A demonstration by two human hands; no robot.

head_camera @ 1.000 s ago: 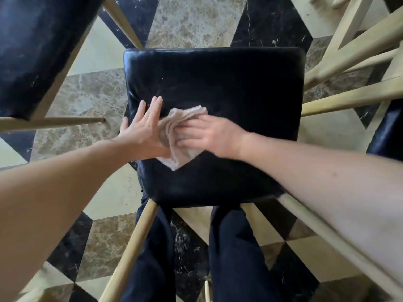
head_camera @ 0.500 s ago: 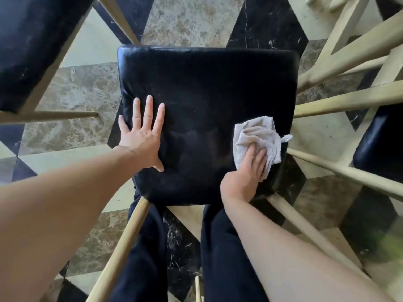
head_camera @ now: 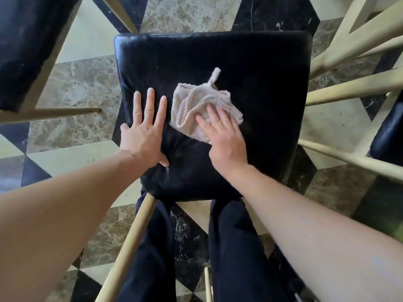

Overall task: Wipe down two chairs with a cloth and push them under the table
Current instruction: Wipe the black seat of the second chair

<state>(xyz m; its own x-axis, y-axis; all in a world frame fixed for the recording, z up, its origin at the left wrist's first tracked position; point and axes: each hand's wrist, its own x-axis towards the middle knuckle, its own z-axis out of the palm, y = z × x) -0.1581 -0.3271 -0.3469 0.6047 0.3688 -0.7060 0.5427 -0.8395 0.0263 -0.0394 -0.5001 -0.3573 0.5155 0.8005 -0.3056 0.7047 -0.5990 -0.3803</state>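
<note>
**Chair seat mid-wipe, cloth back near the centre**

Chair seat [head_camera: 218,62], black and padded, fills the middle of the head view, with the person's dark-trousered legs [head_camera: 152,247] just below its near edge. The cloth [head_camera: 196,103], a crumpled pale rag with a loop sticking up at its far side, lies on the seat a little left of centre. The right hand [head_camera: 224,136] presses on its near part with straight, slightly spread fingers, flat rather than curled round it. The left hand [head_camera: 144,131] rests flat on the seat's left portion, just beside the cloth, fingers straight and apart, apparently bracing the chair.

Half a second ago the cloth was at the seat's right edge, and a second ago it was hard against the left hand; now it has swung back toward the middle. The left hand has stayed planted. That reads as back-and-forth strokes covering the seat, so this chair is still being wiped and pushing under the table is not yet due.

A second chair's dark seat [head_camera: 28,51] shows at upper left, another [head_camera: 388,131] at the right edge, over a marble-patterned floor [head_camera: 76,88].

No brand, label or writing is readable.
</note>
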